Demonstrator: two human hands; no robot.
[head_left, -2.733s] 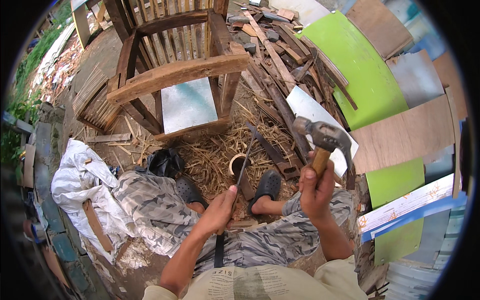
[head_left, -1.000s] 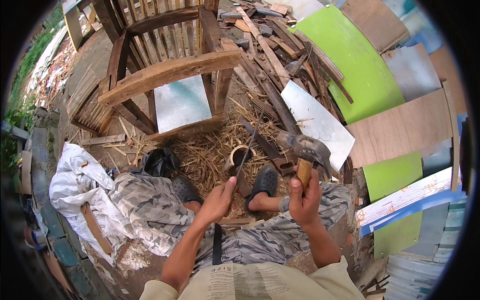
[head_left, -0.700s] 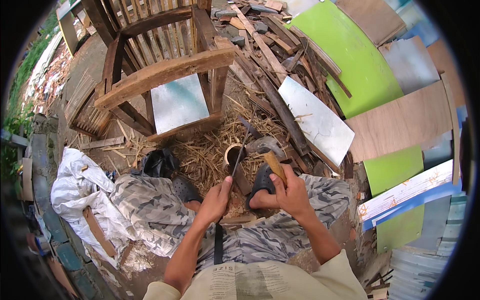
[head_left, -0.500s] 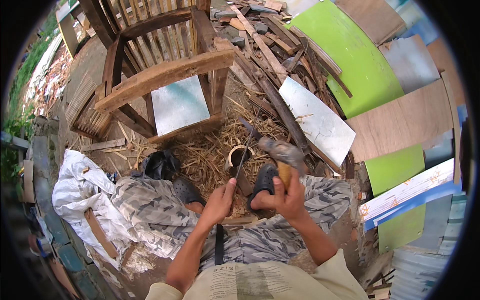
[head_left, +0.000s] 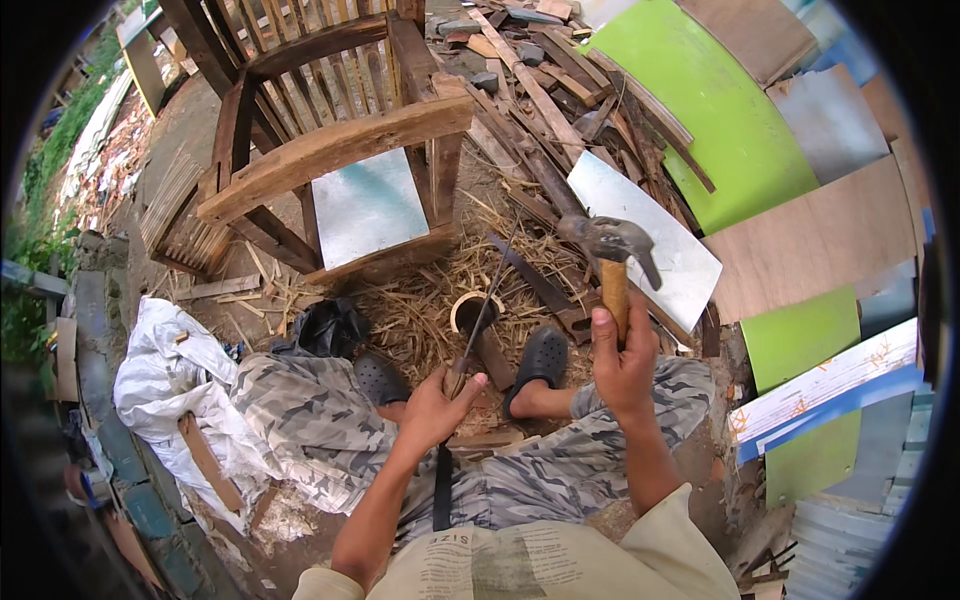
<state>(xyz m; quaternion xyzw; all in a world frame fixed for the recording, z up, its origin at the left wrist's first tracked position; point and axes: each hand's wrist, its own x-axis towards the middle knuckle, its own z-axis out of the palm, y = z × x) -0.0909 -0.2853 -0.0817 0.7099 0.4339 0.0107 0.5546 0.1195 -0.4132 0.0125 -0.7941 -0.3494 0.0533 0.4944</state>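
My right hand (head_left: 627, 372) is closed round the wooden handle of a claw hammer (head_left: 612, 243), which stands head up with its claw toward the right. In my left hand (head_left: 437, 408) is a long, thin metal tool (head_left: 493, 287), slanting away from me; its grip end is mostly covered by my fingers. Beneath that tool, between my feet, sits a round hollow piece with a cream rim (head_left: 466, 300). A dark flat metal strip (head_left: 543, 284) with a hole near its end lies on the wood shavings (head_left: 415, 317). Hammer and thin tool are apart.
A wooden slatted chair (head_left: 335, 160) stands tipped in front of me, with a pale panel (head_left: 368, 210) at it. Scrap wood (head_left: 560, 75) is heaped beyond, and green boards (head_left: 715, 135) lie right. A white sack (head_left: 165, 375) and black plastic bag (head_left: 330, 328) are at left.
The hammer has moved right and away from the thin tool, and its blurred head now shows sharply. My left hand has shifted slightly left and down, still holding the thin tool.
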